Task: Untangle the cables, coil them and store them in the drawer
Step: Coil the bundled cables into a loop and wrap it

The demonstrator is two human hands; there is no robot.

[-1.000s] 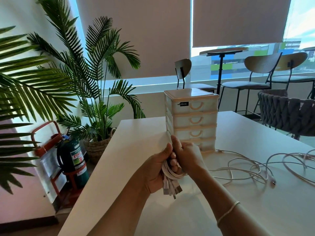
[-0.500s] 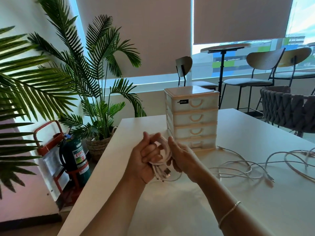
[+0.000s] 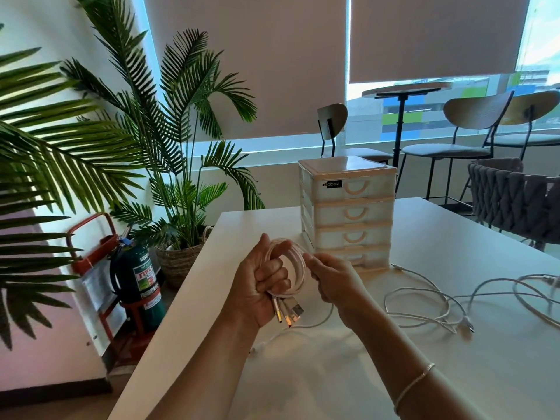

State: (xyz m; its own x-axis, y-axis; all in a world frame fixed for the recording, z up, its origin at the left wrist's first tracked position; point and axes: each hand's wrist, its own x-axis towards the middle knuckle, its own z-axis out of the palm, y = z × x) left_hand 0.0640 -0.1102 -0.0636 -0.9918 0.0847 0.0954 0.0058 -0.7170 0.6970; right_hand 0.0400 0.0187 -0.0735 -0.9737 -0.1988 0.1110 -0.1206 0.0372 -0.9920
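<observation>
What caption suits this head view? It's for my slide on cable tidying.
Left hand grips coiled white cable, right hand pinching it, before closed drawer unit.

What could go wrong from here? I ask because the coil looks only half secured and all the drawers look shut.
1. The left hand grips the coil while its tail trails loose on the table; it may snag or unwind.
2. All four drawers of the drawer unit are shut, so freeing a hand to open one may let loops spring apart.
3. The loose cables still lie tangled nearby.
</observation>
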